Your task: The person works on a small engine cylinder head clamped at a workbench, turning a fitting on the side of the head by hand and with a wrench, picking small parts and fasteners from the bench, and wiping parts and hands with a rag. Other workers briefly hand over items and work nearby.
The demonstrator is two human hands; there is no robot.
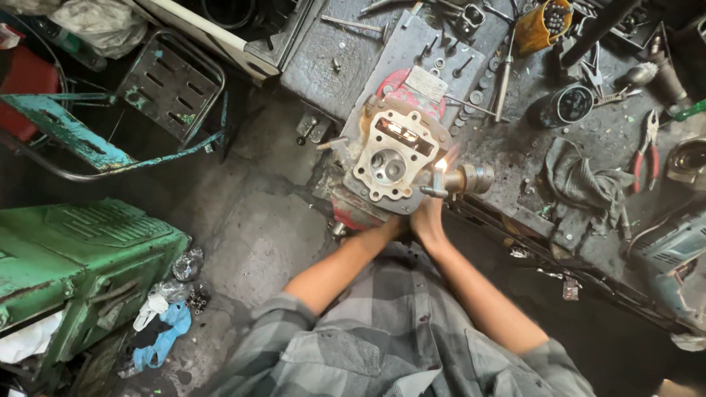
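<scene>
A pale metal engine cylinder head [390,158] is clamped in a red vise [351,212] at the edge of a dirty workbench [515,147]. My right hand [429,220] holds a small lighter [435,188] upright, and its flame [440,165] burns against the head's right edge, next to a round metal stub [474,179]. My left hand [391,228] is tucked beside the right hand, just under the vise. Its fingers are mostly hidden, so its grip is unclear.
On the bench lie red-handled pliers [647,154], a grey rag [581,184], a yellow tub of small parts [544,26], loose bolts and washers [471,95]. A green machine [73,257], a metal stool [169,81] and blue rags [165,331] stand on the floor to the left.
</scene>
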